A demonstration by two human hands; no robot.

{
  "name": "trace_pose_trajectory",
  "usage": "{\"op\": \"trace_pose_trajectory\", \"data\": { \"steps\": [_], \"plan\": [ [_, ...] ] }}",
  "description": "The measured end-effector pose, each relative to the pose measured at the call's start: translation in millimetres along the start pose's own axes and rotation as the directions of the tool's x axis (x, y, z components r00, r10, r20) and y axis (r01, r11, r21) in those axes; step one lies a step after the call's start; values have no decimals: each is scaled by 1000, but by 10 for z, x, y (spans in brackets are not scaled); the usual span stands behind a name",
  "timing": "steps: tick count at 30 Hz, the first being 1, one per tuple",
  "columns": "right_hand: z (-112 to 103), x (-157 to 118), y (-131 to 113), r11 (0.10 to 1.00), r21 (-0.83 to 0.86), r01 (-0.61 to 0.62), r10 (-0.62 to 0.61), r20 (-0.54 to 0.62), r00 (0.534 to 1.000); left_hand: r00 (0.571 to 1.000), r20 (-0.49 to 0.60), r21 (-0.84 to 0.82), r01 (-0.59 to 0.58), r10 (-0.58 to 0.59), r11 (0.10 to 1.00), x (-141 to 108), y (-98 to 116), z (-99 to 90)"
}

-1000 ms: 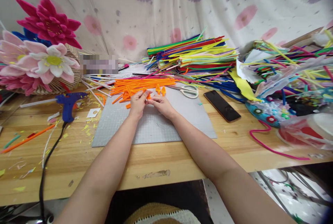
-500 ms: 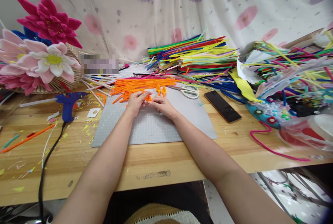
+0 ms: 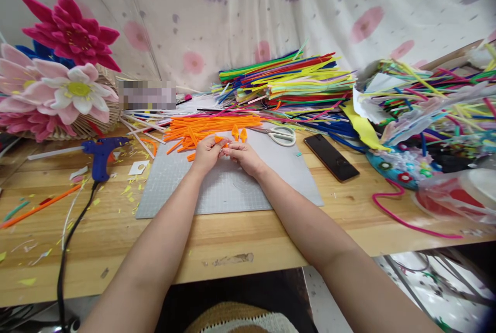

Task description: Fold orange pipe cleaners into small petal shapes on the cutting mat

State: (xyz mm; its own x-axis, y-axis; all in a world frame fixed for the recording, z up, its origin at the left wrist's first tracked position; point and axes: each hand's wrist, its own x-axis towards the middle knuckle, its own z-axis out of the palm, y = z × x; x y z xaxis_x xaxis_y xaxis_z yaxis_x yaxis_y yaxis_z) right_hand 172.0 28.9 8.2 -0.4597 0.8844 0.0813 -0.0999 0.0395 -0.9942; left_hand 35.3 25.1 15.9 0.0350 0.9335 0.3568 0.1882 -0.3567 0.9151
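Note:
Over the grey cutting mat (image 3: 232, 193), my left hand (image 3: 208, 153) and my right hand (image 3: 245, 156) meet at the fingertips. Both pinch a small orange fuzzy piece (image 3: 220, 139), partly hidden by the fingers. Just beyond my right hand, two small orange shaped pieces (image 3: 239, 134) lie side by side on the mat. A pile of orange pipe cleaners (image 3: 213, 124) spreads along the mat's back edge, behind my left hand. White-handled scissors (image 3: 282, 136) rest at the mat's back right.
A blue glue gun (image 3: 101, 160) with a black cord lies at left, near fuzzy flowers (image 3: 77, 88). A phone (image 3: 331, 158) sits right of the mat. Bundled coloured pipe cleaners (image 3: 287, 80) are stacked at the back. A plastic-wrapped tub (image 3: 461, 196) stands at the right.
My hands have come closer together, with the fingertips now meeting around the orange piece. Less of that piece shows between them.

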Motion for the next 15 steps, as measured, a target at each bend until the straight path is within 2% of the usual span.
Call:
{"op": "trace_pose_trajectory", "data": {
  "steps": [2, 4, 6, 8, 11, 13, 15],
  "plan": [
    [3, 13, -6, 1000, -4, 2, -2, -10, 1000, 996, -32, 81, -75, 78, 994, -1, 23, 0],
    [3, 12, -30, 999, -38, 36, -37, -8, 999, 993, -50, 118, -97, 103, 988, -3, 44, -5],
    [-1, 0, -52, 994, -82, 71, -71, 3, 997, 998, -41, 97, -50, 54, 994, -3, 52, -15],
    [-5, -17, -56, 991, -117, 71, -70, 10, 997, 998, 18, 27, 65, -66, 997, 0, 47, -32],
    [-5, -32, -23, 990, -139, 37, -36, 13, 999, 974, 115, -94, 204, -193, 974, 9, 27, -71],
    [-3, -30, 4, 990, -141, 32, -30, 11, 999, 977, 107, -100, 195, -184, 976, 14, 16, -94],
    [-1, -24, 16, 989, -142, 40, -37, 19, 999, 987, 69, -22, 146, -144, 989, 16, 10, -108]
  ]
}}
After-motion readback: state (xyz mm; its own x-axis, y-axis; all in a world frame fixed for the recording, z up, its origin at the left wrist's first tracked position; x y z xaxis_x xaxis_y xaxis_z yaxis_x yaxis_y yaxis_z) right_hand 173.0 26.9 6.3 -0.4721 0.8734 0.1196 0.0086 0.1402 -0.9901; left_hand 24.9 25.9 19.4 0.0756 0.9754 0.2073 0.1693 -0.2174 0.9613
